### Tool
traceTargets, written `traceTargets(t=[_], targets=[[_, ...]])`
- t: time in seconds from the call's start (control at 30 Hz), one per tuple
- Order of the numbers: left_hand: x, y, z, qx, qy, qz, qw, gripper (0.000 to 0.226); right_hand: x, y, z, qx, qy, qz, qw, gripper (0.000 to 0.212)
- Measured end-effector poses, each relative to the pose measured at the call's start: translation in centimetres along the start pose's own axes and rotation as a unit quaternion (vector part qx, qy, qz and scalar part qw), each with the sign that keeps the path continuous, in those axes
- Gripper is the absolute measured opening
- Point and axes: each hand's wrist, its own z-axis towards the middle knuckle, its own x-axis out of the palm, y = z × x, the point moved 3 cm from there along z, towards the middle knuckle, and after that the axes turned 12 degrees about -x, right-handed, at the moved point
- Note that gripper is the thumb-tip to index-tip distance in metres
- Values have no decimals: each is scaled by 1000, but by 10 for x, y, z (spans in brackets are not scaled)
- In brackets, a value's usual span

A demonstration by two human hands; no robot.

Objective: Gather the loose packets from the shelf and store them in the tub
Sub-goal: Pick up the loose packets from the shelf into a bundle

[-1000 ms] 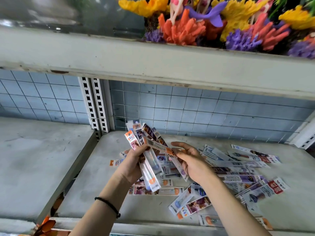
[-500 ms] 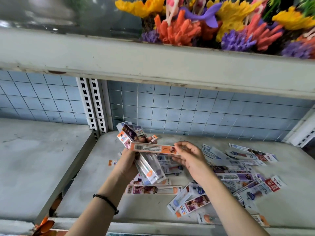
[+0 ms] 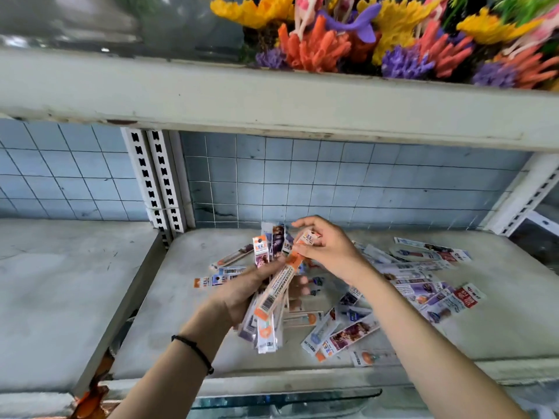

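Note:
My left hand [image 3: 242,293] grips a bundle of long thin packets [image 3: 266,328], held upright above the grey shelf [image 3: 181,322]. My right hand [image 3: 328,247] pinches the top of an orange-ended packet [image 3: 279,284] that lies against the front of the bundle. Several loose packets [image 3: 423,285] lie scattered on the shelf to the right and under my hands, and a few more packets [image 3: 223,275] lie to the left. No tub is plainly in view.
An upper shelf board [image 3: 272,98] overhangs the work area, carrying colourful plastic corals [image 3: 317,46]. A slotted white upright [image 3: 154,179] splits the tiled back wall. Another grey shelf [image 3: 60,291] lies to the left. A glass edge [image 3: 287,399] shows below the front rim.
The orange-ended packet swung from lying crosswise on top of the bundle to standing lengthwise against it. My right hand moved up to its top end. The bundle shifted slightly right.

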Motion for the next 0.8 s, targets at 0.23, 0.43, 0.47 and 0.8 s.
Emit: traceTargets(t=[0.23,0.43,0.47,0.8], targets=[[13,-1,-19,117,-52,140,982,22,20,18,-4,-12,-81,49,995,61],[26,-25,-26,262,-67,203,941,33,38,53,1,-36,-74,246,966,62],[26,-26,-25,271,-72,214,936,33,41,56,0,-46,-80,251,964,65],[11,7,-18,221,-99,269,932,33,47,46,-12,-76,-74,136,985,47]])
